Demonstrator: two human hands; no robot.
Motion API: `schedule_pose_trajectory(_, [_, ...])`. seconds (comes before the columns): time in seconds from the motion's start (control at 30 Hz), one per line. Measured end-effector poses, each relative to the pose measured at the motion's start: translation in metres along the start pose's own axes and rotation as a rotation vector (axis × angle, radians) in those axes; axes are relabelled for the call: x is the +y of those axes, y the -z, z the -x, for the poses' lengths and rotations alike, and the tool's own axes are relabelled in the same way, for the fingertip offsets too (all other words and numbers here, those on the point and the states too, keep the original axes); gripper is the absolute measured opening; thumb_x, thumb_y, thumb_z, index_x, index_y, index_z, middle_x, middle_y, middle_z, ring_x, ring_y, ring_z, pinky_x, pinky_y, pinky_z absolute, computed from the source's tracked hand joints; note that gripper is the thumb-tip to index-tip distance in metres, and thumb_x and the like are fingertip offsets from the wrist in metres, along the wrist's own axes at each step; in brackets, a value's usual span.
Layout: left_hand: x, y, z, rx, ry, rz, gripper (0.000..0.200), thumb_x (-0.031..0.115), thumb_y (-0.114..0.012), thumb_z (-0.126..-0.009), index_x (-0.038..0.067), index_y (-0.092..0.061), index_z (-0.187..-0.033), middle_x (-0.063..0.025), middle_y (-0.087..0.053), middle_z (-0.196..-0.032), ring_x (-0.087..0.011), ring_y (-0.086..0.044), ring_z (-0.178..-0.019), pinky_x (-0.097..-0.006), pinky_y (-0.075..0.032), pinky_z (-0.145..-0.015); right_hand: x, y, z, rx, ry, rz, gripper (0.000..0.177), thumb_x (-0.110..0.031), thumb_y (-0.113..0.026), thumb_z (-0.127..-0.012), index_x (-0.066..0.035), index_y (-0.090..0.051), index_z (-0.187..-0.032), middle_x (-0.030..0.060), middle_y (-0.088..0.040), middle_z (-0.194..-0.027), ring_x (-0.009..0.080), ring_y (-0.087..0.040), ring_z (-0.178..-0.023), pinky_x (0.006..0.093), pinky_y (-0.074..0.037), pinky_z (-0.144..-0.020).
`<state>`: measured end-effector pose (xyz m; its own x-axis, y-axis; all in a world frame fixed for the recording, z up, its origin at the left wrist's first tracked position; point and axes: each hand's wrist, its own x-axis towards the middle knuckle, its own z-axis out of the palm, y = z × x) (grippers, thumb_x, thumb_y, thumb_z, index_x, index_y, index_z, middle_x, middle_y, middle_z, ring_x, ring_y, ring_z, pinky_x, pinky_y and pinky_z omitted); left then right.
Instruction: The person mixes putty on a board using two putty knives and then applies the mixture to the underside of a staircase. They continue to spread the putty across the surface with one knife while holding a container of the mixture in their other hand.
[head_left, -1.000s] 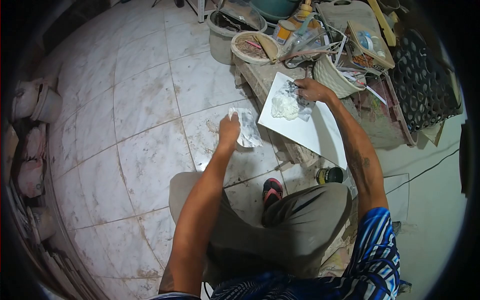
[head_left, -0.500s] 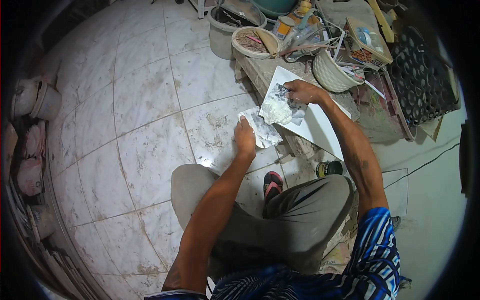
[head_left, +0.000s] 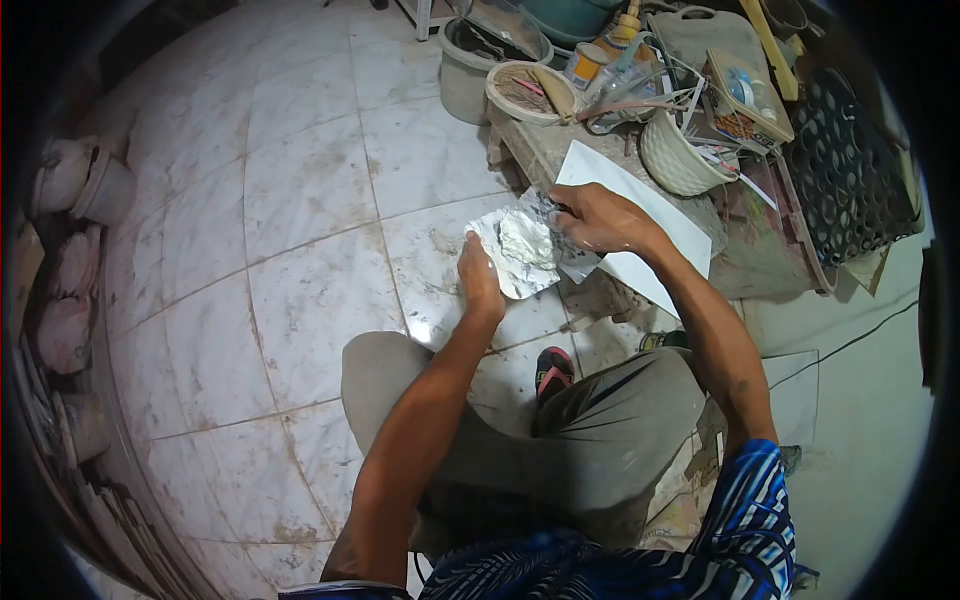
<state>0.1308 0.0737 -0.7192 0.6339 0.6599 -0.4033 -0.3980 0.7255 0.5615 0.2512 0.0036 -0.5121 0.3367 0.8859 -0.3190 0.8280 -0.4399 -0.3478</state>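
We look down from head height on a person seated low, knees apart, both bare arms reaching forward over a stained marble floor (head_left: 300, 250).

The left hand (head_left: 480, 280) is closed on the near edge of a shiny, wrinkled sheet (head_left: 512, 275) and holds it up off the floor, tilted toward the low bench (head_left: 535, 150). A white lump (head_left: 525, 240), soft-looking like paste or putty, lies on the upper half of that sheet, between the two hands.

The right hand (head_left: 595, 218) comes in from the bench side. Its fingers are bent and clamped on a piece of crumpled plastic (head_left: 575, 262), which touches the far edge of the lump. We cannot tell whether the fingertips also touch the lump itself.

Just behind the right hand, a white tile (head_left: 630, 185) lies on the bench with one corner over the edge. The part we can see is bare.

As we judge it, the lump is mostly on the sheet by now, but the plastic has not come away from it, so the handover between hands looks only partly done.

Farther back stand a white woven basket (head_left: 680, 160), a shallow bowl (head_left: 525, 92) and a grey bucket (head_left: 465, 75). A black perforated mat (head_left: 850, 170) lies to the right. Clay pots (head_left: 85, 185) line the left edge. A sandalled foot (head_left: 552, 372) shows between the knees.
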Motion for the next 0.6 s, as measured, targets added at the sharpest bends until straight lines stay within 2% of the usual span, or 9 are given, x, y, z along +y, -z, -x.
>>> schedule_pose_trajectory(0.07, [0.022,-0.010,0.009,-0.034,-0.024,0.025,0.052,0.039,-0.036,-0.107,-0.005,-0.052,-0.132,-0.0156,-0.062,-0.124,-0.0242,-0.063,-0.110,-0.0360,-0.052,-0.095,-0.027,0.017,0.008,0.023,-0.030,0.042,0.029,-0.019,-0.058,-0.085,0.003,-0.061,-0.105,0.0296,-0.064,-0.084,0.0456,-0.064,-0.084,0.0510,-0.049,-0.079])
schedule_pose_trajectory(0.17, [0.050,-0.025,0.019,-0.072,-0.046,0.029,0.047,0.035,-0.035,-0.108,-0.003,-0.051,-0.132,-0.0145,-0.062,-0.127,-0.0246,-0.064,-0.113,-0.0380,-0.051,-0.098,-0.043,0.030,0.014,0.166,0.101,0.128,0.023,-0.015,-0.061,-0.088,0.005,-0.056,-0.099,0.0266,-0.059,-0.073,0.0449,-0.057,-0.069,0.0501,-0.045,-0.067])
schedule_pose_trajectory(0.27, [0.064,-0.035,0.022,-0.104,-0.055,0.044,0.047,0.034,-0.035,-0.108,-0.004,-0.050,-0.131,-0.0147,-0.062,-0.127,-0.0243,-0.064,-0.112,-0.0380,-0.051,-0.098,-0.059,0.045,0.019,0.234,0.191,0.220,0.022,-0.014,-0.062,-0.086,0.005,-0.056,-0.097,0.0264,-0.059,-0.073,0.0471,-0.058,-0.073,0.0513,-0.045,-0.069])
schedule_pose_trajectory(0.37, [0.072,-0.038,0.023,-0.201,-0.092,0.065,0.047,0.034,-0.036,-0.108,-0.004,-0.049,-0.132,-0.0152,-0.061,-0.127,-0.0244,-0.064,-0.112,-0.0383,-0.051,-0.098,-0.071,0.055,0.026,0.283,0.267,0.304,0.016,-0.011,-0.062,-0.080,0.002,-0.057,-0.089,0.0255,-0.061,-0.075,0.0463,-0.061,-0.077,0.0518,-0.048,-0.071])
schedule_pose_trajectory(0.47, [0.088,-0.048,0.034,-0.244,-0.024,0.077,0.048,0.034,-0.036,-0.108,-0.004,-0.048,-0.134,-0.0158,-0.061,-0.128,-0.0251,-0.064,-0.112,-0.0397,-0.051,-0.099,-0.084,0.058,0.038,0.332,0.316,0.311,0.015,-0.007,-0.063,-0.079,0.001,-0.056,-0.089,0.0235,-0.061,-0.077,0.0446,-0.062,-0.076,0.0505,-0.049,-0.069])
schedule_pose_trajectory(0.57, [0.100,-0.058,0.043,-0.227,0.032,0.130,0.050,0.035,-0.036,-0.106,-0.006,-0.050,-0.132,-0.0165,-0.063,-0.123,-0.0246,-0.067,-0.106,-0.0390,-0.056,-0.092,-0.086,0.055,0.050,0.440,0.382,0.323,0.016,-0.004,-0.063,-0.079,0.000,-0.055,-0.092,0.0203,-0.061,-0.083,0.0432,-0.061,-0.077,0.0499,-0.049,-0.068])
schedule_pose_trajectory(0.6, [0.104,-0.060,0.046,-0.245,0.047,0.140,0.050,0.035,-0.036,-0.106,-0.005,-0.049,-0.133,-0.0164,-0.062,-0.125,-0.0254,-0.066,-0.109,-0.0399,-0.054,-0.095,-0.086,0.054,0.055,0.453,0.375,0.298,0.017,-0.002,-0.063,-0.079,0.000,-0.056,-0.093,0.0196,-0.061,-0.085,0.0430,-0.061,-0.077,0.0497,-0.048,-0.067])
